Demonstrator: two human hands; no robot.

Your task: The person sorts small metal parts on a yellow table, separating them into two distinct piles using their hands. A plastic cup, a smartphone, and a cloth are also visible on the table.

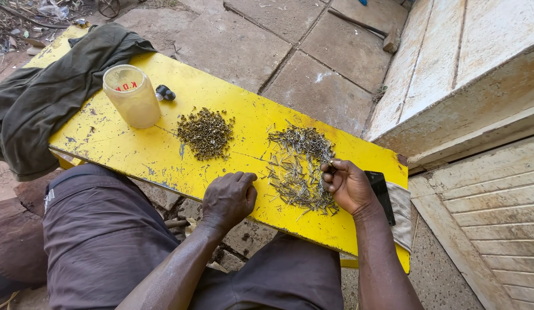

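A yellow board (163,155) lies across my lap. On it are two heaps: dark screws (205,133) at the middle and thin silvery nails (298,163) to the right. My left hand (228,198) rests knuckles-up on the board's near edge, fingers curled, just left of the nail heap. My right hand (348,185) sits at the right edge of the nail heap, its fingertips pinching a small piece of metal picked from it.
A translucent plastic jar (132,95) stands on the board's left part, with a small black object (165,92) beside it. A dark green cloth (43,95) drapes over the left end. A dark phone (381,192) lies at the right end. A concrete step (468,74) rises at the right.
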